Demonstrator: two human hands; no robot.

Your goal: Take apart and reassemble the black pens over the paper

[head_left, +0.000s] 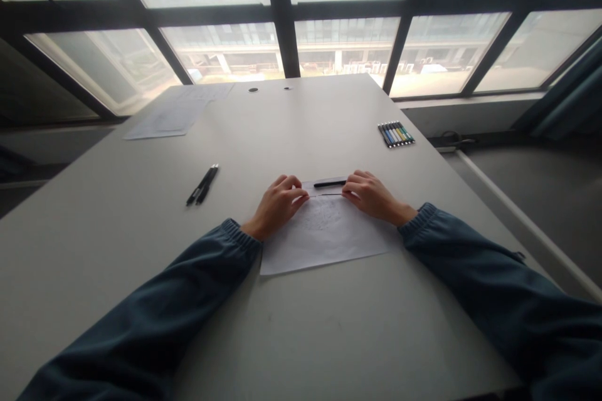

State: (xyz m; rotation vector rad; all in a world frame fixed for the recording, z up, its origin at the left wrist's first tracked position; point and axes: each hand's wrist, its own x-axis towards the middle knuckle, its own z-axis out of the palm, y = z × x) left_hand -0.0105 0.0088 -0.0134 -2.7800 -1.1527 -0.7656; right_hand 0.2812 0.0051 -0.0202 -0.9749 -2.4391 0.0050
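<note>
Grip pinched, left hand (276,205) and right hand (371,196) hold a thin rod (332,194), its ends hidden.

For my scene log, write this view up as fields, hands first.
Left hand: pinched at the left end of a thin rod
Right hand: pinched at its right end
Under the hands: paper with faint marks
Beyond the rod: black pen
Left on table: two pens
Far right: row of pens
Far left: sheets
</note>
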